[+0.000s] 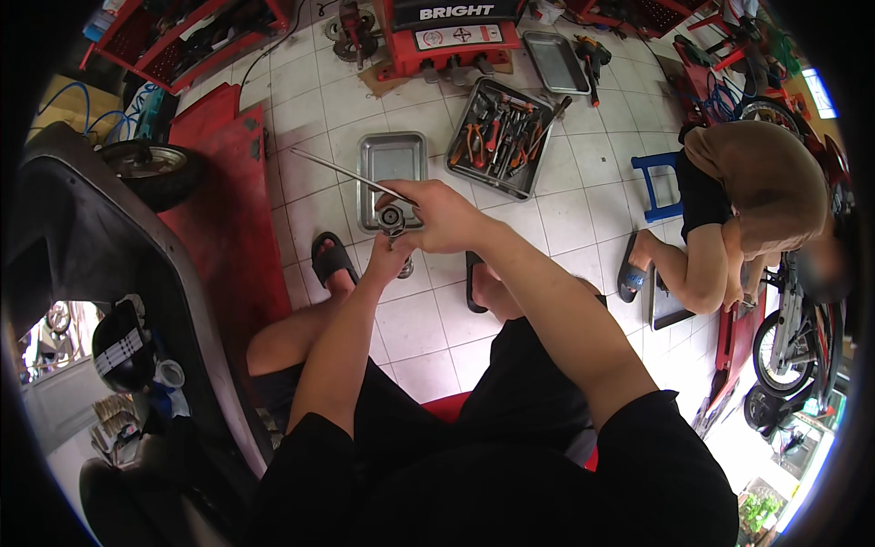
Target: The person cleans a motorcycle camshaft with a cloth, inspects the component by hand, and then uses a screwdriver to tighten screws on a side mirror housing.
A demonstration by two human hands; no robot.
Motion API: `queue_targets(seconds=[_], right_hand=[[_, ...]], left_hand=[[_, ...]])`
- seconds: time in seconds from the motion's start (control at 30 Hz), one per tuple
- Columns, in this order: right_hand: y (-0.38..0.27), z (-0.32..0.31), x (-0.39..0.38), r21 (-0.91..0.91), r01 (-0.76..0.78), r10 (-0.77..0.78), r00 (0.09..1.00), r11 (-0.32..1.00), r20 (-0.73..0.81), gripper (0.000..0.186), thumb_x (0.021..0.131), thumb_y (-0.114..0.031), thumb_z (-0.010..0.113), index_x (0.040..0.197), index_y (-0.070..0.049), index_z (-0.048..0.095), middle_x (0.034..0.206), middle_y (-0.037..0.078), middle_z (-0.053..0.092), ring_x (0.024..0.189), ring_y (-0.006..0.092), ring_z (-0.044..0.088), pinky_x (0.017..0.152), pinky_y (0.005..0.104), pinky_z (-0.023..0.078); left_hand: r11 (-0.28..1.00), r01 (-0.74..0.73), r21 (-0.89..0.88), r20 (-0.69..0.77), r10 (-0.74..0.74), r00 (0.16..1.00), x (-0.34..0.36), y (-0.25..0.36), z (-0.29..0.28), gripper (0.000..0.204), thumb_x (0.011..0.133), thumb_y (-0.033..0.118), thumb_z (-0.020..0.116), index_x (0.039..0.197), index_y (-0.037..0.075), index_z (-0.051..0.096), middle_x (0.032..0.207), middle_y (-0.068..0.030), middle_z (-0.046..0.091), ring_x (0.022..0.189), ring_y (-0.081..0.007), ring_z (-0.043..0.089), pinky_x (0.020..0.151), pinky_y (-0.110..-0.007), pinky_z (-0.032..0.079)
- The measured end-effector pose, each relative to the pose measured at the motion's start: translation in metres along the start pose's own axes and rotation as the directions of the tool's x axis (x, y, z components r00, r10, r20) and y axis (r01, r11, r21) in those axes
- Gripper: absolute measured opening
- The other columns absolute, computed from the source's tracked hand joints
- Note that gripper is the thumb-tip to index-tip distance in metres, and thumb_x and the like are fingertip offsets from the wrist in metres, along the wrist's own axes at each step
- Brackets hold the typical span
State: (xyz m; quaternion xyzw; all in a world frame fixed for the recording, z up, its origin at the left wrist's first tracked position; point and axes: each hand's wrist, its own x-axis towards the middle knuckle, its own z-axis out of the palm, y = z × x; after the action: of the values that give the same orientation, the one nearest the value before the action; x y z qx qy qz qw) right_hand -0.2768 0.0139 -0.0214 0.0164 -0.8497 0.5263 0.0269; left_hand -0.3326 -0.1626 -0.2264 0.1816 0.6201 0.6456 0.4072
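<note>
Your right grip (447, 217) is clenched round the end of a long thin metal rod (342, 170), and your left grip (401, 246), just below it, is grasping a round metal part (392, 217) with a ring-shaped face. Under everything you have the pale tiled floor (410, 328). To your left, a large dark panel (109, 196) curves up beside you, and past it a red platform (214, 228) lies along the floor, with a black-tyred wheel (150, 169) near its far end. Well off to your right stands a motorcycle (802, 328), and near it a co-worker (761, 182) bends forward beside a blue stool (649, 187). Ahead of you, a dark tray (492, 181) sits at a slant, heaped with hand tools (499, 137), some with red or orange handles. Left of it, nearer you, is a smaller grey tray (392, 157). Your black sandal (328, 258) rests on the tiles by that tray's near left corner. The rod slants away from your right grip to the far left, crossing in front of the grey tray. Smallest, the round part shows over that tray's near edge, between your two hands; your fingers hide some of it.
</note>
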Motion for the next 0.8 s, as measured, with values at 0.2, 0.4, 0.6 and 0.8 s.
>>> queue_targets(seconds=[0.2, 0.4, 0.6, 0.8], right_hand=[[-0.002, 0.011, -0.004, -0.234, -0.14, 0.112, 0.985, 0.962, -0.128, 0.077, 0.06, -0.015, 0.083, 0.131, -0.006, 0.055, 0.104, 0.011, 0.07, 0.084, 0.0322, 0.063, 0.077, 0.0381, 0.051], [-0.008, 0.006, 0.002, -0.115, -0.104, 0.094, 0.992, 0.988, -0.087, 0.08, 0.059, -0.016, 0.083, 0.133, -0.008, 0.054, 0.101, 0.009, 0.071, 0.076, 0.0301, 0.064, 0.07, 0.0379, 0.05], [-0.006, 0.0, 0.0, -0.009, -0.012, 0.011, 1.0, 1.0, -0.023, 0.078, 0.059, -0.015, 0.082, 0.132, -0.008, 0.055, 0.101, 0.008, 0.07, 0.082, 0.0313, 0.065, 0.076, 0.0395, 0.051], [-0.008, 0.011, -0.002, -0.219, -0.199, 0.174, 0.976, 0.955, -0.128, 0.077, 0.06, -0.014, 0.081, 0.131, -0.007, 0.054, 0.108, 0.01, 0.069, 0.093, 0.0347, 0.064, 0.082, 0.0401, 0.051]], left_hand=[[0.996, 0.081, -0.041, -0.02, -0.082, 0.996, -0.002, 0.015, 0.009, 0.007, 0.084, 0.003, 0.063, 0.091, 0.003, 0.062, 0.071, 0.004, 0.057, 0.061, -0.0038, 0.049, 0.051, -0.024, 0.037], [1.0, 0.013, 0.017, 0.022, -0.013, 1.0, 0.002, -0.002, -0.004, 0.002, 0.084, 0.002, 0.062, 0.082, 0.003, 0.061, 0.068, 0.0036, 0.055, 0.06, -0.0045, 0.049, 0.05, -0.025, 0.036], [0.999, -0.04, 0.037, 0.018, 0.039, 0.999, 0.0, 0.002, 0.001, 0.006, 0.084, 0.002, 0.062, 0.079, 0.002, 0.06, 0.067, 0.0035, 0.055, 0.061, -0.0045, 0.048, 0.051, -0.025, 0.037], [0.999, 0.007, 0.034, -0.069, -0.005, 0.998, -0.006, 0.013, 0.013, 0.007, 0.086, 0.006, 0.066, 0.081, 0.004, 0.062, 0.067, 0.0053, 0.052, 0.062, -0.0037, 0.048, 0.052, -0.024, 0.037]])
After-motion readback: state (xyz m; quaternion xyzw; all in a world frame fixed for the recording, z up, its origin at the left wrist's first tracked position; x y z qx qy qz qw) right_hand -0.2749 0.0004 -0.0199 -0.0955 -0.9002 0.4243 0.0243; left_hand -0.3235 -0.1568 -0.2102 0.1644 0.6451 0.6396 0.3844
